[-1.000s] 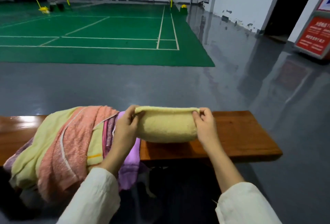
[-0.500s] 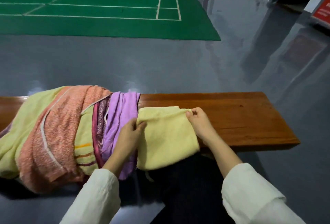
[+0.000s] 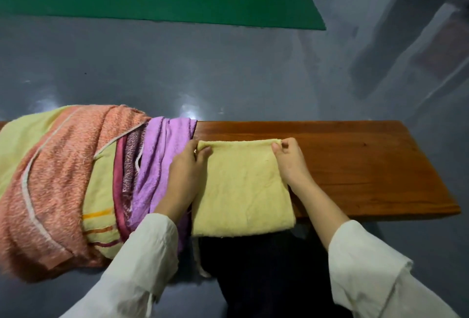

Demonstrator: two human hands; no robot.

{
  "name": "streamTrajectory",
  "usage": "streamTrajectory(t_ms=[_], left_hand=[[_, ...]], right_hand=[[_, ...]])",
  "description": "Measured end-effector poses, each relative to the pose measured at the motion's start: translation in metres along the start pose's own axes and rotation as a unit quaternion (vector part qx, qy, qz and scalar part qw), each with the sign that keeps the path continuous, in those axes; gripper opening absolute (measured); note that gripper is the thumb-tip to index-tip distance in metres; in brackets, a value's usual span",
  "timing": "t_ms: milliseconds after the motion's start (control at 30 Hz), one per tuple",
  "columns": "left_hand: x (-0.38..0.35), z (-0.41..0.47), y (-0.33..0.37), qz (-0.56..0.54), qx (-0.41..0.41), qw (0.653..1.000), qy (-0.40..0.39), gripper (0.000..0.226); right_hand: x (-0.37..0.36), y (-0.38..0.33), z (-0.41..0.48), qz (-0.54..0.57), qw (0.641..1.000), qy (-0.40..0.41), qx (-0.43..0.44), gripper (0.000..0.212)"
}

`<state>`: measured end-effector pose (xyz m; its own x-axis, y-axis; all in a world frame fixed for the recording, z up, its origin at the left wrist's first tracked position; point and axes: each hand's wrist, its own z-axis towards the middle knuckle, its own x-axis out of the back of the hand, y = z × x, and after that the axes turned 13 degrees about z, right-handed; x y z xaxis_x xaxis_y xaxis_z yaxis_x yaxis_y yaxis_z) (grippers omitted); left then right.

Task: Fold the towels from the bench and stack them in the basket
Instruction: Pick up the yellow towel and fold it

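A pale yellow towel (image 3: 241, 190) lies folded flat on the brown wooden bench (image 3: 355, 165), its near edge hanging a little over the front of the bench. My left hand (image 3: 187, 165) pinches the towel's far left corner. My right hand (image 3: 289, 160) pinches its far right corner. To the left, a heap of unfolded towels covers the bench: an orange-pink towel (image 3: 55, 178), a light green towel (image 3: 101, 190) with stripes, and a purple towel (image 3: 157, 165). No basket is in view.
Bare bench top stretches to the right of the yellow towel as far as the bench's end (image 3: 451, 208). Grey glossy floor (image 3: 228, 69) lies beyond the bench, with a green court mat (image 3: 152, 0) farther off. My dark trousers (image 3: 266, 267) are below the bench edge.
The yellow towel was held up in the air by its top edge; it now lies flat on the bench, laid away from me. Both hands moved forward with the far corners. The camera tilted down.
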<state>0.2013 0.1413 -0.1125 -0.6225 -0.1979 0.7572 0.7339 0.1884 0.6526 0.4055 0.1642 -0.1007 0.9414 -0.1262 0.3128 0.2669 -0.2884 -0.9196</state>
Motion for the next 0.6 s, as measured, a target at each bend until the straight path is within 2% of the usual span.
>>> streamTrajectory(t_ms=[133,233,300,367,433,467,600], left_hand=[[0.0,0.0,0.001,0.028,0.018,0.999,-0.007,0.018],[0.008,-0.003,-0.001,0.09,0.035,0.995,-0.03,0.037],[0.013,-0.011,-0.003,0.156,0.057,0.984,-0.057,0.049],[0.014,-0.019,-0.005,0.227,0.08,0.966,-0.094,0.056],[0.011,-0.021,-0.005,0.28,0.093,0.948,-0.121,0.056],[0.01,-0.02,-0.005,0.294,0.099,0.941,-0.134,0.055],[0.009,-0.013,0.0,0.256,0.121,0.936,-0.21,0.053]], right_hand=[[0.001,-0.001,-0.002,-0.014,1.0,0.008,-0.004,0.025],[0.009,-0.004,-0.008,-0.135,0.99,-0.004,-0.046,0.055],[0.012,-0.005,-0.015,-0.223,0.969,-0.031,-0.098,0.074],[0.01,-0.002,-0.017,-0.294,0.949,-0.057,-0.098,0.065],[0.007,-0.002,-0.019,-0.318,0.942,-0.072,-0.083,0.045],[0.006,-0.004,-0.02,-0.321,0.94,-0.078,-0.081,0.042],[0.003,-0.006,-0.022,-0.253,0.956,-0.097,-0.115,0.037]])
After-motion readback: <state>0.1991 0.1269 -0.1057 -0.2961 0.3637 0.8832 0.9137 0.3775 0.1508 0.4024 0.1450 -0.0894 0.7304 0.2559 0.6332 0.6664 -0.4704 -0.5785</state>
